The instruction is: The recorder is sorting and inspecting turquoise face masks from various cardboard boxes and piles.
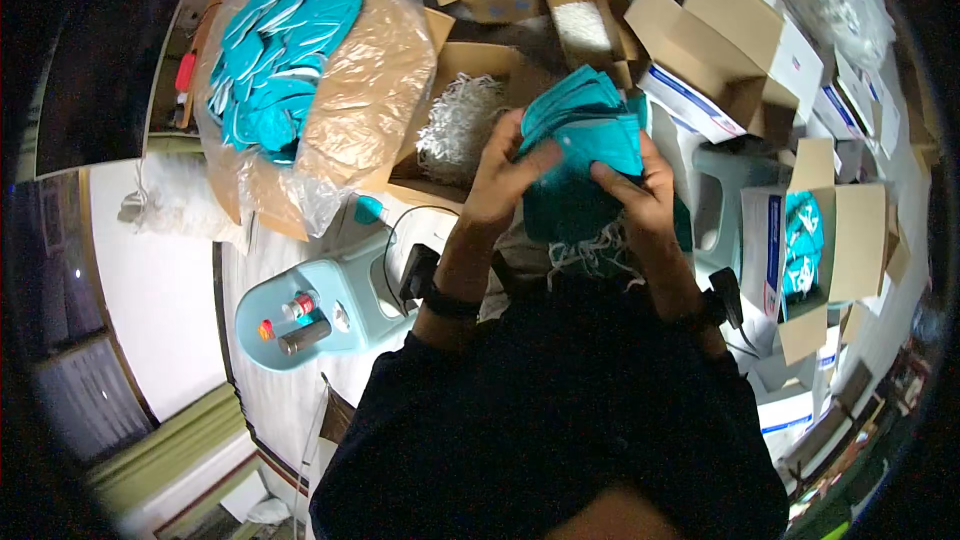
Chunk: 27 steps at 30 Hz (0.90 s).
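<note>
A fanned stack of teal fabric pieces (585,115) is held up in front of my chest, between both hands. My left hand (508,175) grips its left side, with the thumb across the front and the fingers behind. My right hand (642,188) holds the right edge, thumb on the face of the stack. Below the stack, more dark teal material (560,212) and loose white strings (590,252) lie over my lap. The pieces look like flat folded masks, but their exact kind is hard to make out.
At the left, a large plastic-lined carton (375,60) holds a heap of teal pieces (270,60). Beside it stands a box of white strings (458,125). A pale blue stool (345,290) carries bottles. On the right are open cartons (860,240), one with teal pieces (803,240).
</note>
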Motion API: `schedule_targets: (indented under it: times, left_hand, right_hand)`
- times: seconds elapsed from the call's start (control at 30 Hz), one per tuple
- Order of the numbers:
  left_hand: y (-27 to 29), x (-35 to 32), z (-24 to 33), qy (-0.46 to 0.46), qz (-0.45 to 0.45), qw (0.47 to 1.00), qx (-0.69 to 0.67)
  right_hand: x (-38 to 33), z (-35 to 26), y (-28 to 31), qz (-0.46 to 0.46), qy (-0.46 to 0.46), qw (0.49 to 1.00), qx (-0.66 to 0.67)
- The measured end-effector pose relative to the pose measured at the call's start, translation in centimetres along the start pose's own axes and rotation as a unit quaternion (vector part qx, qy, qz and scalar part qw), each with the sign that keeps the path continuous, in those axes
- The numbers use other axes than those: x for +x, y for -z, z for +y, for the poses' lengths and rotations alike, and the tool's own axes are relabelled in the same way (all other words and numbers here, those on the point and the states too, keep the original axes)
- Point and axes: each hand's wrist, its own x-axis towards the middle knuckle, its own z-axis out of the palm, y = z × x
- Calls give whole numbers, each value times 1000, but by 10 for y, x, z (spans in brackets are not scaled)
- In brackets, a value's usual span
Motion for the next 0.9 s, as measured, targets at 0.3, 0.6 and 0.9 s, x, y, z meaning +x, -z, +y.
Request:
schedule_targets:
  times: [0.3,0.6,0.9]
  left_hand:
    - [149,7,81,-138,310,824,454]
    - [413,48,58,14,318,400,860]
    - [551,46,-18,195,128,780,580]
  right_hand:
    - [-3,14,14,57,-72,995,-30]
    - [-39,8,35,181,-109,959,-190]
    - [-51,2,62,249,-97,944,-196]
